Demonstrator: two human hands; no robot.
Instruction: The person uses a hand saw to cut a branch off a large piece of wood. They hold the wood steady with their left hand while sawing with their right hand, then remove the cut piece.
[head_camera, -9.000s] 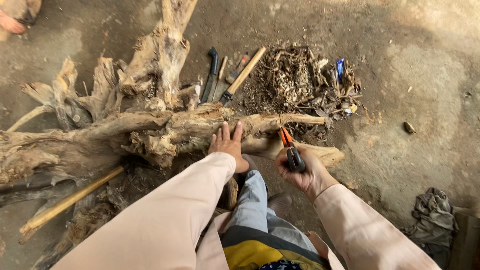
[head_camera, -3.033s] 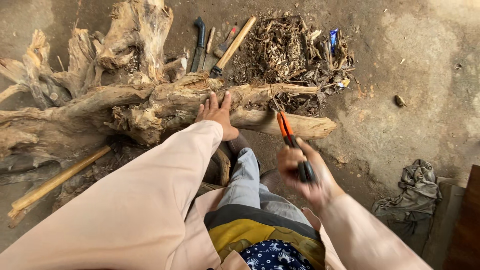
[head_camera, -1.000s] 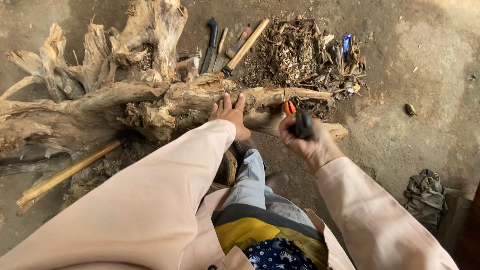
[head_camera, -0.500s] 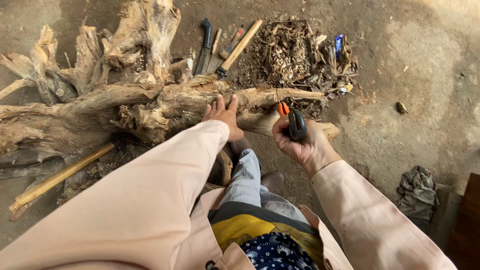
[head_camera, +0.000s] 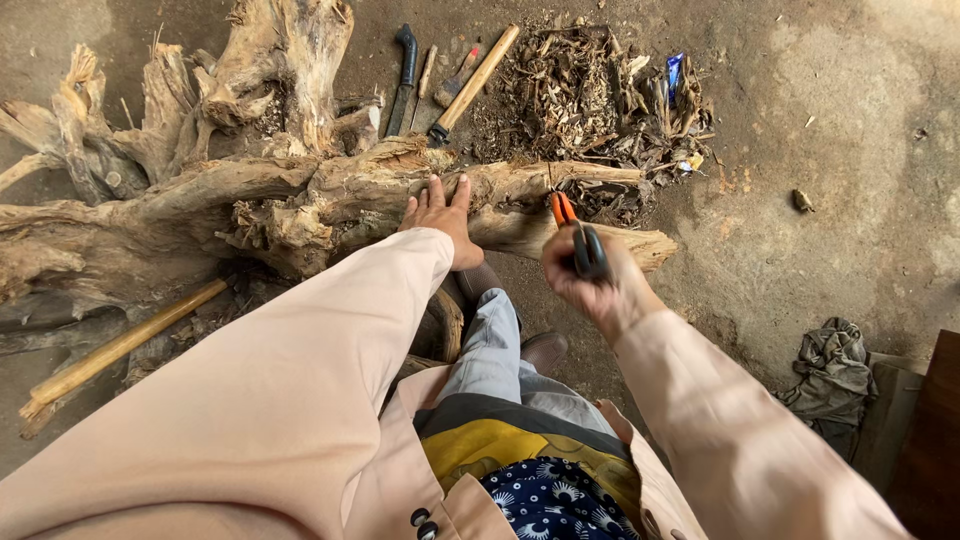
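Pressing flat on the gnarled driftwood root (head_camera: 330, 195), left hand (head_camera: 438, 215) open, right hand (head_camera: 590, 275) just beside it, fist closed around an orange-and-black handled tool (head_camera: 578, 238), tip against the wood.

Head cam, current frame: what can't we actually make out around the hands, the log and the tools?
- Working end of the orange-and-black tool: head view, too small and blurred to tell its kind; the right hand covers the grip.
- Contact of the tool tip with the gnarled log: unclear.
- Left hand palm: hidden by its own back and the sleeve.
- Log's left end: cut off by the frame edge.
- Small blue item in the wood chip pile: too small to identify.
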